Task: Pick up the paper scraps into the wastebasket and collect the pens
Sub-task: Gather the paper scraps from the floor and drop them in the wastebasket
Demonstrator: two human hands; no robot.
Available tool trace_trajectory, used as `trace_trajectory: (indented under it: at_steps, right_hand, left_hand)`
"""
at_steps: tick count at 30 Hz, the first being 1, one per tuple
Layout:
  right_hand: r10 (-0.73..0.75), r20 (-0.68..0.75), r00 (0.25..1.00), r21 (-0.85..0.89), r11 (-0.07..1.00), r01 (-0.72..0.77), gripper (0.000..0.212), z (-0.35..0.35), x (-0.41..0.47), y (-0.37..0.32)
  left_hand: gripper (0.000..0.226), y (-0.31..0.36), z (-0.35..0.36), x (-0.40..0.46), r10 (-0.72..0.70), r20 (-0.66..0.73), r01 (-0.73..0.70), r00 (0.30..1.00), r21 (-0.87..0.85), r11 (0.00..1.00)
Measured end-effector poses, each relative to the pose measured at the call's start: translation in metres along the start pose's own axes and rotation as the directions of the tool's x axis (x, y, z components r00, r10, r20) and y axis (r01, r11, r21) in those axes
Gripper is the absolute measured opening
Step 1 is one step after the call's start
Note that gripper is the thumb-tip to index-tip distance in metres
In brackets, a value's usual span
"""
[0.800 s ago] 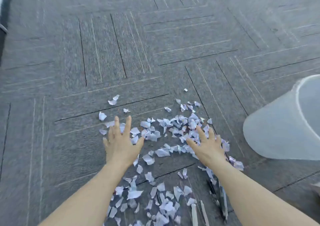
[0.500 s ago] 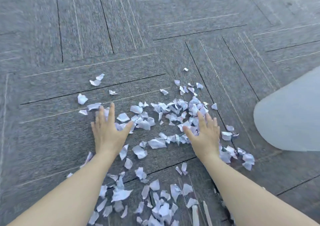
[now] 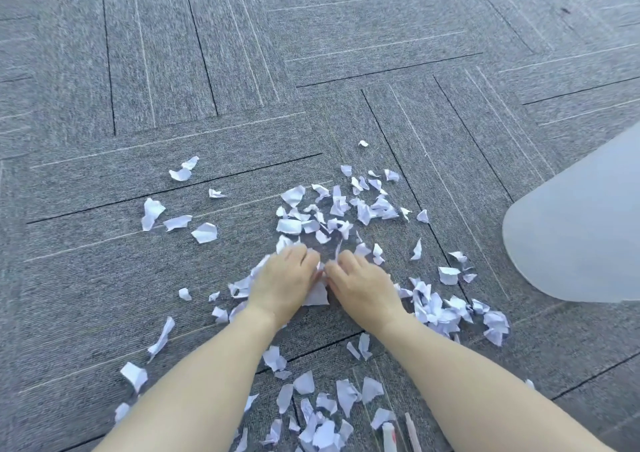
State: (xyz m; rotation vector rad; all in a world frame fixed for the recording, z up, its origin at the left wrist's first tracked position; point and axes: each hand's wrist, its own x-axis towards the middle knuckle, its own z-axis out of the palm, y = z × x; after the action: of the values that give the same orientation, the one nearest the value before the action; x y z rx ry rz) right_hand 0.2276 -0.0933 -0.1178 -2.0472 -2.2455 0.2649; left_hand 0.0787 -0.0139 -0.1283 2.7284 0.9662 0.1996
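Nearest the camera, at the bottom edge, two pens [image 3: 388, 435] lie on the carpet [image 3: 104, 278] between the forearms, partly cut off, among a loose heap of torn white scraps [image 3: 322, 427]. Farther out, the left hand [image 3: 284, 280] and right hand [image 3: 363, 287] rest palm down on the floor, nearly touching each other, fingers curled inward around a small bunch of scraps pinched between them; one larger piece shows in the gap by the wrists. More scraps crowd just right of the right wrist and spread ahead of the knuckles in a dense patch, with a few loose pieces well apart to the left. At the right edge the pale wastebasket [image 3: 581, 236] lies tipped on its side, clear of the hands. Grey striped carpet tiles fill the far ground.
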Motion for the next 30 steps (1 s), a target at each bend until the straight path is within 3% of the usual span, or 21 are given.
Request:
trace_trajectory:
  at_steps: [3,6,9,11,13,15,18,20,22,24,25,27,29,30]
  right_hand:
    - [0.002,0.139,0.990,-0.010,1.000,-0.001,0.028,-0.009,-0.009,-0.005]
    - [0.023,0.236,0.972,0.075,0.996,-0.042,0.008,-0.035,-0.018,-0.006]
    - [0.174,0.091,0.981,0.279,0.941,-0.193,0.014,-0.093,-0.018,0.005]
    - [0.302,-0.119,0.946,0.436,0.872,-0.224,0.019,-0.147,-0.016,0.024]
    - [0.418,-0.341,0.842,0.494,0.842,-0.218,0.017,-0.204,-0.022,0.051]
    - [0.530,-0.507,0.680,0.514,0.819,-0.255,0.014,-0.259,-0.038,0.080]
    - [0.664,-0.582,0.470,0.598,0.741,-0.307,0.015,-0.311,-0.075,0.124]
    - [0.743,-0.573,0.347,0.677,0.667,-0.311,0.015,-0.325,-0.099,0.154]
    - [0.807,-0.552,0.210,0.750,0.590,-0.298,0.016,-0.328,-0.117,0.179]
    - [0.853,-0.507,0.122,0.801,0.519,-0.299,0.019,-0.322,-0.129,0.202]
    - [0.878,-0.463,0.123,0.823,0.477,-0.308,0.022,-0.319,-0.133,0.212]
    - [0.929,-0.311,0.201,0.851,0.366,-0.377,0.031,-0.316,-0.140,0.225]
    - [0.950,-0.132,0.282,0.815,0.266,-0.515,0.034,-0.320,-0.147,0.232]
    - [0.953,-0.072,0.294,0.775,0.239,-0.585,0.035,-0.324,-0.149,0.233]
  left_hand:
    - [0.005,0.006,-0.006,-0.007,0.112,0.149,-0.105,0.983,-0.050,0.993]
    - [0.012,0.021,-0.024,-0.008,0.055,0.211,-0.025,0.976,-0.142,0.989]
    - [0.030,0.048,-0.069,0.025,-0.052,0.016,0.054,0.999,-0.382,0.922]
    - [0.033,0.082,-0.114,0.066,-0.100,-0.135,0.010,0.986,-0.551,0.835]
    - [0.036,0.129,-0.161,0.112,-0.137,-0.233,-0.064,0.963,-0.690,0.721]
    - [0.042,0.187,-0.199,0.153,-0.135,-0.286,-0.151,0.949,-0.785,0.601]
    - [0.037,0.272,-0.217,0.202,-0.118,-0.211,-0.165,0.970,-0.935,0.314]
    - [0.029,0.321,-0.212,0.228,-0.107,-0.138,-0.113,0.985,-0.970,0.214]
    - [0.027,0.359,-0.205,0.245,-0.098,-0.088,-0.064,0.991,-0.971,0.229]
    - [0.032,0.385,-0.193,0.257,-0.066,-0.025,-0.003,0.998,-0.947,0.322]
    - [0.035,0.392,-0.188,0.261,-0.043,0.024,0.039,0.999,-0.912,0.408]
    - [0.031,0.400,-0.181,0.268,0.044,0.188,0.127,0.981,-0.802,0.584]
    - [0.031,0.399,-0.180,0.270,0.110,0.364,0.204,0.925,-0.718,0.665]
    - [0.031,0.395,-0.179,0.271,0.131,0.386,0.191,0.913,-0.689,0.699]
